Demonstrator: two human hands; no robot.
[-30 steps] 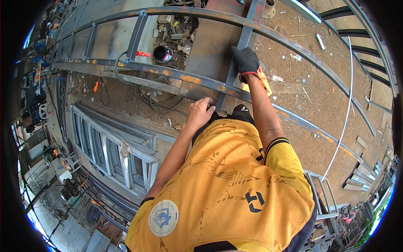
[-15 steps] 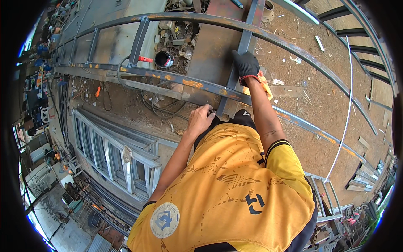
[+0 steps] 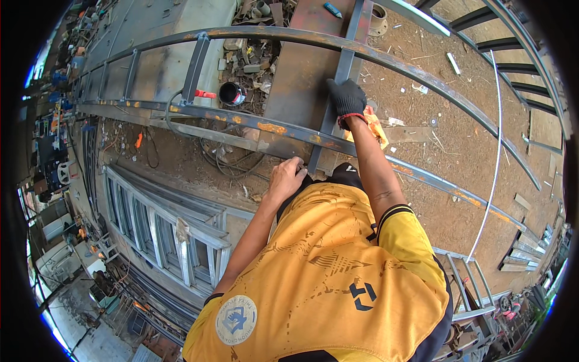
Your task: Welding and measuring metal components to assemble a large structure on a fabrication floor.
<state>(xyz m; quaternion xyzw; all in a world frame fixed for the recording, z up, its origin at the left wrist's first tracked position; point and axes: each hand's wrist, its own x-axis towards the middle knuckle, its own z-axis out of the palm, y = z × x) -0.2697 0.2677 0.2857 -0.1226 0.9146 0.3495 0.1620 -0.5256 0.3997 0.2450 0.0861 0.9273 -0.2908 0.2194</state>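
Note:
My right hand (image 3: 348, 101), in a black knit glove with a red cuff, is closed round a dark square steel bar (image 3: 328, 119). The bar lies across two long curved steel rails, the far rail (image 3: 274, 33) and the near rail (image 3: 283, 130), and its near end sticks out past the near rail. My bare left hand (image 3: 287, 180) is beside that end, over my dark-clad knee. Its fingers are curled, and what they hold, if anything, is hidden. Under the bar lies a brown, rusty steel plate (image 3: 298, 78).
Left along the rails are crosspieces (image 3: 196, 69), a red clamp-like piece (image 3: 205, 94) and an open dark can (image 3: 231, 93). A blue tool (image 3: 332, 9) lies on the plate. Cables (image 3: 232, 163) and a stack of metal frames (image 3: 160, 220) are at left. A white strip (image 3: 498, 127) stands at right.
The view has shifted slightly. My right hand stays on the bar, its thumb now further up over it. The left hand keeps its place by the bar's near end.

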